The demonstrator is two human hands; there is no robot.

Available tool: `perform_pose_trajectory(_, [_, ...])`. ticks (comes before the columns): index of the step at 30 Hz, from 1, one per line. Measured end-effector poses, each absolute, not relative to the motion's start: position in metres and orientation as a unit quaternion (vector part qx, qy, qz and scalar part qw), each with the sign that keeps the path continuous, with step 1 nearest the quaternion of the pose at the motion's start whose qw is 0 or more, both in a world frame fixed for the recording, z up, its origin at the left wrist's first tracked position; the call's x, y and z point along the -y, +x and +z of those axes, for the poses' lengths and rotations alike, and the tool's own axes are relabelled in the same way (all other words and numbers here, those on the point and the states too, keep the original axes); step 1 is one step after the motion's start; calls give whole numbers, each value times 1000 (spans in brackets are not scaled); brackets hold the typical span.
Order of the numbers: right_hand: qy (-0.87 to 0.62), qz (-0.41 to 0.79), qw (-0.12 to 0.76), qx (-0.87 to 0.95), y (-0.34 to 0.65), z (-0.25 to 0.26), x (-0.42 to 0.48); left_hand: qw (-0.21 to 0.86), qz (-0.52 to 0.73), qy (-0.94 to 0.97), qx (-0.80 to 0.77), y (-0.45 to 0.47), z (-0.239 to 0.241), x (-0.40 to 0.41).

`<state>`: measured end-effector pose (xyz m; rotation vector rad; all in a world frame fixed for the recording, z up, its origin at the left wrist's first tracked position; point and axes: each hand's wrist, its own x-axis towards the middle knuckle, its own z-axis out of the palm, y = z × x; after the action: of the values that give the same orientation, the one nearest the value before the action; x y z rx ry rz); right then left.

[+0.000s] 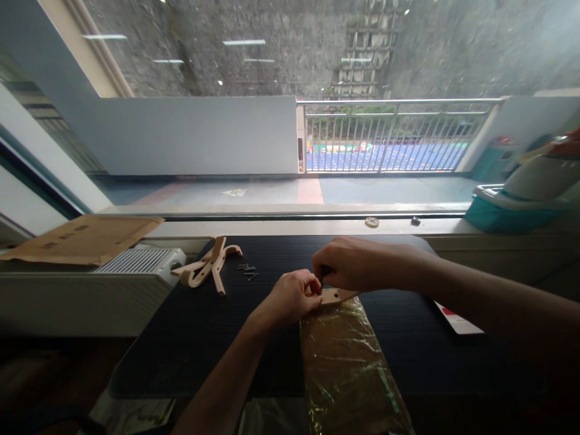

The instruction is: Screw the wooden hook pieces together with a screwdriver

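Note:
My left hand is closed in a pinch on the end of a flat wooden piece that lies at the top of a clear plastic bag. My right hand curls over the same piece from above, fingertips pinched on something small and dark that I cannot make out. Both hands meet near the middle of the black ribbed mat. To the left lie curved wooden parts and several small dark screws.
A cardboard sheet rests on a white radiator at left. The window sill holds a small round yellow object and a dark knob. A teal container stands at right. A white card lies under my right forearm.

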<state>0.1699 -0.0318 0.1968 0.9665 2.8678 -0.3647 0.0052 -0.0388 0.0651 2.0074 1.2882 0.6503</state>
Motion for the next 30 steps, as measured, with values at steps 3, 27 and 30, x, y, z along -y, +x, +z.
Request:
perform_pose_trajectory(3, [334, -90, 44, -937, 168, 195, 28, 313, 233, 781, -487, 5, 68, 37])
perform_pose_trajectory(27, [315, -20, 107, -943, 153, 207, 23, 359, 245, 763, -478, 4, 62, 35])
perform_pose_trajectory(30, [303, -28, 92, -948, 153, 205, 21, 367, 242, 761, -478, 4, 62, 35])
